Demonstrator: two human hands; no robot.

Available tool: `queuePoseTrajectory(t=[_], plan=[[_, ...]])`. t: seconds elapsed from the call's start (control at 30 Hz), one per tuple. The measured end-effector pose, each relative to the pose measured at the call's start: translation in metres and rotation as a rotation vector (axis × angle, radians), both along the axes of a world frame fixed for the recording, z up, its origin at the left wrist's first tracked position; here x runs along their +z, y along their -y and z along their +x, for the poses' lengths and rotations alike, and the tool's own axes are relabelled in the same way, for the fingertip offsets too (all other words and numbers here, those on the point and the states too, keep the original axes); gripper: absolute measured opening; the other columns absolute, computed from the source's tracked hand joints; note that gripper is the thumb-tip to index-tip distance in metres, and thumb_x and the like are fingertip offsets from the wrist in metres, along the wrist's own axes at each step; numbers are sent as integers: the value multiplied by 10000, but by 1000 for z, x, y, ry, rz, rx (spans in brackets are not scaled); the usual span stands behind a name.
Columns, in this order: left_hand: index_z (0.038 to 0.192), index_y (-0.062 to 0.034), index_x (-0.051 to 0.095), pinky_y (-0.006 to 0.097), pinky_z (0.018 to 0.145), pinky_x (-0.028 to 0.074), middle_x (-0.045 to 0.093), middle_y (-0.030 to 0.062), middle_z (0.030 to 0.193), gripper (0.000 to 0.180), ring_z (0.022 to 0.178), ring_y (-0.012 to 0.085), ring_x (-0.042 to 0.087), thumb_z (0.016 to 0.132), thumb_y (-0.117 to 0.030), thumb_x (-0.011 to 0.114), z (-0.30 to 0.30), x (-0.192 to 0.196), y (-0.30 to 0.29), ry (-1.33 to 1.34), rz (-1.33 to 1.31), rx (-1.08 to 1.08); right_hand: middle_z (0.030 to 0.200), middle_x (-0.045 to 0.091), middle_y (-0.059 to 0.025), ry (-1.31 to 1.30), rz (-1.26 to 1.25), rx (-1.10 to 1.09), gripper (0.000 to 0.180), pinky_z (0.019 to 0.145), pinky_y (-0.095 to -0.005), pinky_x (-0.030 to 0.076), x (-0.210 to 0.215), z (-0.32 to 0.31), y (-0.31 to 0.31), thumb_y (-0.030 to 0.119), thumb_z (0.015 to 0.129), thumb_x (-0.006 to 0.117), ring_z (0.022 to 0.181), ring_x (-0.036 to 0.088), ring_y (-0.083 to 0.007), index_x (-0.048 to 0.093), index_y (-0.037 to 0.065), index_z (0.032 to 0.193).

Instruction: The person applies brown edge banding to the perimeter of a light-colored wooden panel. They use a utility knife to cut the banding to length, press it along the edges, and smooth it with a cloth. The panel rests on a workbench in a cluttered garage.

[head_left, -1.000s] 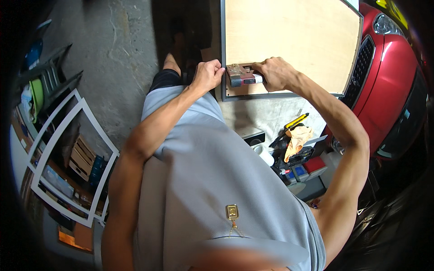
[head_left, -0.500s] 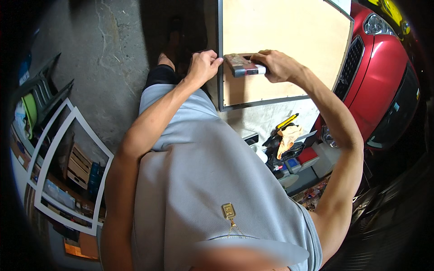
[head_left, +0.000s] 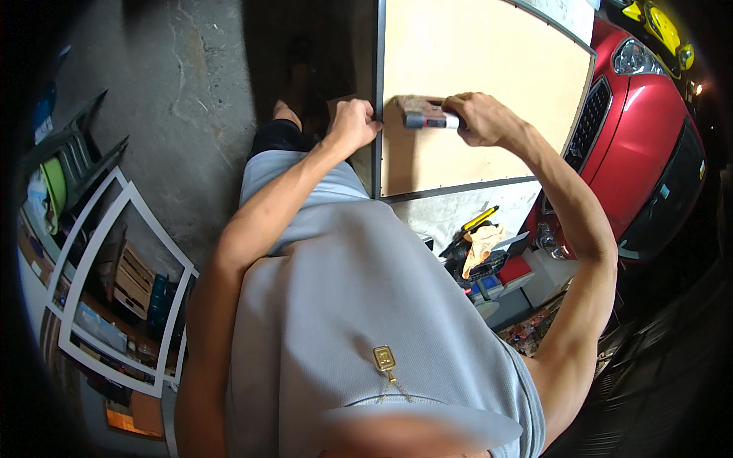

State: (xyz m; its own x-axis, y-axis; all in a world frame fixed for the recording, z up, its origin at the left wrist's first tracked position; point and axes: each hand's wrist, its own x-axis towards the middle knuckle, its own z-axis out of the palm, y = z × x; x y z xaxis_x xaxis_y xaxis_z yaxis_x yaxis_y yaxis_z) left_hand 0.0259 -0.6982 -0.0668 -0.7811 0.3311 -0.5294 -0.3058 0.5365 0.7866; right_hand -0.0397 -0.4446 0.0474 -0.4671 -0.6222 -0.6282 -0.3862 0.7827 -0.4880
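A large pale wooden panel (head_left: 489, 69) lies in a dark frame (head_left: 379, 164) in front of me. My left hand (head_left: 355, 124) is closed at the frame's left edge, its fingertips touching the dark strip; anything small between them is hidden. Over the panel, near that same edge, my right hand (head_left: 482, 120) is wrapped round the handle of what looks like a staple gun (head_left: 425, 114). The tool's worn brown and dark head points left toward the frame, and its shadow falls on the panel. Small dark spots run along the panel's border.
A red car (head_left: 641, 137) stands close to the panel's right side. Below the panel sit a yellow-handled tool (head_left: 481, 218), a crumpled cloth (head_left: 482, 248) and several boxes. At the left are white frames (head_left: 76, 305) and a dark green chair (head_left: 80, 149).
My right hand and the tool have shifted slightly right, and the tool has tilted. My left hand sits a little lower in the picture. The view has shifted slightly.
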Motion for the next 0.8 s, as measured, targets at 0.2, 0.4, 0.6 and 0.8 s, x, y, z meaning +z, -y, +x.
queuePoseTrajectory(t=[0.2,0.4,0.6,0.8], plan=[[878,44,693,324,620,545,711,192,770,218,692,252,721,807,-154,751,-54,-10,-3,-13,21,5,901,648,-304,95,-86,-71,498,717,-440,571,-10,-37,6,-33,597,526,745,667,-408,587,-138,1080],[699,47,584,322,461,429,599,171,557,234,447,165,578,833,-94,714,-49,-16,-4,-167,81,-23,786,677,-236,12,157,11,351,602,-420,563,-12,-39,21,-19,650,535,632,661,-356,618,-75,986],[852,66,670,317,593,527,686,204,709,191,634,228,703,817,-110,736,-68,-5,-1,-48,41,-17,859,681,-272,-79,-64,18,440,660,-443,577,-3,-65,-2,-76,660,512,709,685,-398,632,-90,1083],[930,30,710,325,643,563,711,209,788,239,714,250,730,843,-192,728,-129,-8,0,-166,40,13,866,664,-301,-86,-174,-8,505,696,-444,585,-12,-106,-1,-113,629,476,740,682,-405,601,-129,1118]])
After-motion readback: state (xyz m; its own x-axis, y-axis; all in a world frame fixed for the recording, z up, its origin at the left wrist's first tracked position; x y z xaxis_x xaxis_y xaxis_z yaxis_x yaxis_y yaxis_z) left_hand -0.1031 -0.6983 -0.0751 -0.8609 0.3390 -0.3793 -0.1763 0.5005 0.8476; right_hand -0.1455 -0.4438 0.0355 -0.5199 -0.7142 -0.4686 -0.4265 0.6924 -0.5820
